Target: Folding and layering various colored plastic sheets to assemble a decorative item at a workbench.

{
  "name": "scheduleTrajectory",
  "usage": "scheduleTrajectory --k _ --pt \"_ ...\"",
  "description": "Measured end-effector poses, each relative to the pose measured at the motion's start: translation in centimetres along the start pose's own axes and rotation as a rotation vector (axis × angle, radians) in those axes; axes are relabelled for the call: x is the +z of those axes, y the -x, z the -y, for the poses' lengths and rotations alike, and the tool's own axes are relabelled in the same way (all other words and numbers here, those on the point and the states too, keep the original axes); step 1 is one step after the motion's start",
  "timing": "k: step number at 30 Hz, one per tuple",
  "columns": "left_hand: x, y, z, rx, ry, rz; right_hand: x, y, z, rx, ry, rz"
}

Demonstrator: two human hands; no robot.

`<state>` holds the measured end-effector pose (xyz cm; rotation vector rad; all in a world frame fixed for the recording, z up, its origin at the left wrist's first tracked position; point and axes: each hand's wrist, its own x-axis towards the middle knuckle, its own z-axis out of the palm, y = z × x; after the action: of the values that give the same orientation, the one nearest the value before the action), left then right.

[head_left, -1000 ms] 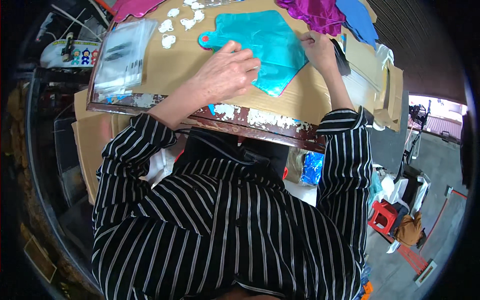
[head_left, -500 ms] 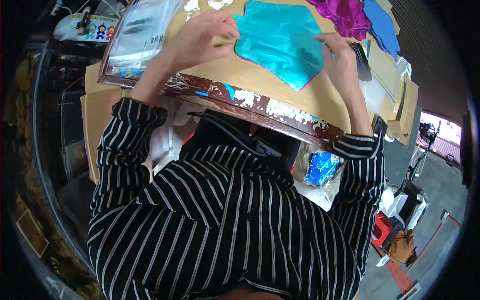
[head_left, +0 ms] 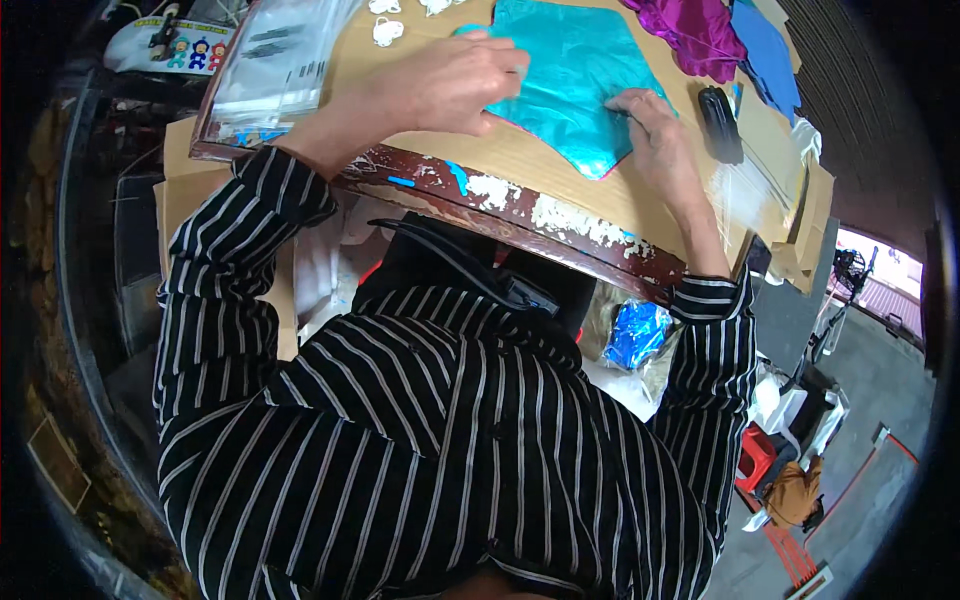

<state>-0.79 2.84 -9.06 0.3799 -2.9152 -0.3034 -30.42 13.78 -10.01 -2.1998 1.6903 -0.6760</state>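
Note:
A shiny teal piece of satin-like fabric [head_left: 575, 70] lies spread on the cardboard-covered table in front of me, a thin pink edge showing along its lower rim. My left hand [head_left: 462, 85] rests over the fabric's left edge, back of the hand up, fingers bent and thumb apart from them. On the fabric's right side, my right hand [head_left: 655, 135] touches the cloth with its fingertips, fingers loosely curved. Neither hand visibly grips the cloth; the undersides of the fingers are partly hidden.
Clear plastic bags [head_left: 275, 65] are stacked at the left, with small white pieces [head_left: 387, 32] beside them. Purple satin fabric [head_left: 690, 35], blue fabric [head_left: 770, 55] and a black object [head_left: 719, 120] lie at the right. The table's worn front edge [head_left: 500, 205] is near me.
My left hand has moved right over the fabric's edge, its pinch loosened. My right hand has moved left and down onto the cloth. The fabric's right side has shifted slightly.

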Motion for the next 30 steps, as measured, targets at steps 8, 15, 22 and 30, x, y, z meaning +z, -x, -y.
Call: scheduleTrajectory --k 8,15,22,30 --pt "1.7 -0.8 0.3 0.071 -0.27 -0.108 -1.4 0.8 0.7 -0.001 -0.006 0.076" --pt "1.1 -0.6 2.2 -0.182 0.318 -0.061 -1.7 1.7 1.2 0.042 -0.048 0.088" --pt "0.7 1.2 1.9 -0.13 0.387 -0.184 0.1 2.0 -0.8 -0.075 -0.007 -0.022" --pt "2.5 1.9 2.3 -0.169 0.286 -0.253 1.0 2.0 -0.5 -0.064 -0.057 -0.118"
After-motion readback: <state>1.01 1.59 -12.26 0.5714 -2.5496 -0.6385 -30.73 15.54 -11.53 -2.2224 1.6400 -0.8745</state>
